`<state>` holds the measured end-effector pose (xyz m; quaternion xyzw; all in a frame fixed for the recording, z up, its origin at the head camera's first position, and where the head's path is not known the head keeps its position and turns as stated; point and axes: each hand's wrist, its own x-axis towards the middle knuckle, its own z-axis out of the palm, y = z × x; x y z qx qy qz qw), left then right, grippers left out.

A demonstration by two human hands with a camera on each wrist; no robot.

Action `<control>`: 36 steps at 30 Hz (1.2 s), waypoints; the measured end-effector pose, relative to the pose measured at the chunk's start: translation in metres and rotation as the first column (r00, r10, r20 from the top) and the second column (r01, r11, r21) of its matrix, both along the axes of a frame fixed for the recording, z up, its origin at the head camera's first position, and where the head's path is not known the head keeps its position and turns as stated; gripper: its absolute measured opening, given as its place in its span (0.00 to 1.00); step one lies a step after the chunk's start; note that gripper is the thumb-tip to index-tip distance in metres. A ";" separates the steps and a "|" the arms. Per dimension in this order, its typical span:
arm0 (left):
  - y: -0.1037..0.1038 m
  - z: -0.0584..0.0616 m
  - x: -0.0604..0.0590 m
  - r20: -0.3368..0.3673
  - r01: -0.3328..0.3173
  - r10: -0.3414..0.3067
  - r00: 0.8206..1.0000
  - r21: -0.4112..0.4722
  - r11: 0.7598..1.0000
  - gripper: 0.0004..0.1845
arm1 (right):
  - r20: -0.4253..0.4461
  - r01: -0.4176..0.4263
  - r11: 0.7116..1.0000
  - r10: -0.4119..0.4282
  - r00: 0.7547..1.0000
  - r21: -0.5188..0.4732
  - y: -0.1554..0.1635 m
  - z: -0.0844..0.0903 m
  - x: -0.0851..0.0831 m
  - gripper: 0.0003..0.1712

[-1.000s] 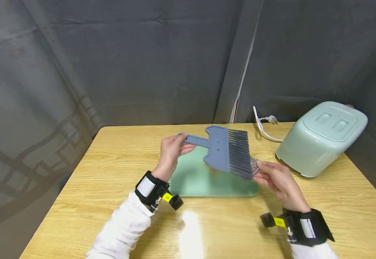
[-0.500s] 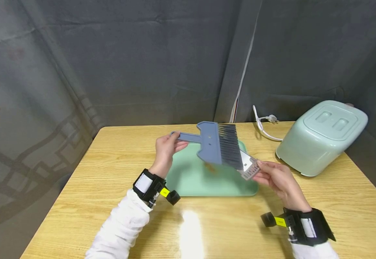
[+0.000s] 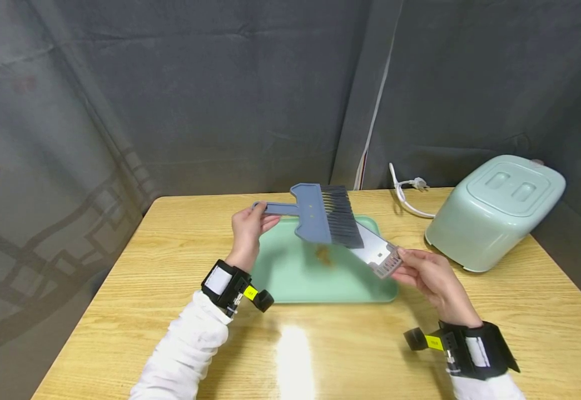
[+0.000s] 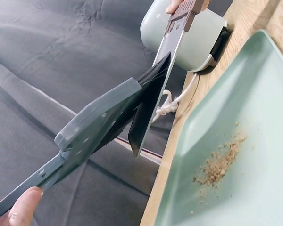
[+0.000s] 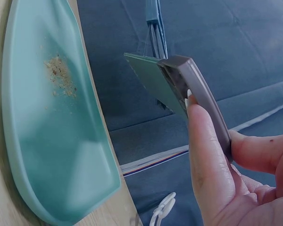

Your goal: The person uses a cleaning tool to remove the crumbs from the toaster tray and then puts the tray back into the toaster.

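Blue-grey brush (image 3: 322, 219) is hanging above the green tray (image 3: 290, 278), left hand (image 3: 247, 228) gripping its handle. Right hand (image 3: 427, 278) is pinching the metal crumb tray (image 3: 377, 253) by its end, bristles touching its far part; crumbs (image 3: 323, 254) are lying below.

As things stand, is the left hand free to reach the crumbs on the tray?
Probably not as is: the left hand grips the brush handle. The path itself looks open, since the crumbs lie uncovered on the tray, below the brush and the crumb plate.
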<state>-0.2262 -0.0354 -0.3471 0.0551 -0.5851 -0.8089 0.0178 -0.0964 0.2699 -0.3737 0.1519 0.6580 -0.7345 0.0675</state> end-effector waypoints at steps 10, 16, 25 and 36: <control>-0.005 -0.003 -0.004 -0.029 -0.074 0.075 0.997 0.007 0.997 0.13 | 0.004 0.001 1.000 -0.002 1.000 0.008 0.000 -0.001 0.000 0.26; -0.008 -0.005 -0.006 -0.026 -0.102 0.102 0.995 -0.006 0.995 0.13 | 0.007 -0.002 1.000 0.002 1.000 -0.013 0.001 -0.002 0.000 0.27; -0.016 -0.006 -0.010 -0.021 -0.138 0.138 0.990 0.016 0.990 0.12 | -0.005 0.002 1.000 -0.002 1.000 -0.021 0.003 -0.003 0.000 0.26; -0.021 -0.006 -0.014 -0.068 -0.170 0.173 0.983 0.058 0.984 0.10 | 0.009 0.009 1.000 -0.009 1.000 -0.010 0.005 -0.002 0.000 0.26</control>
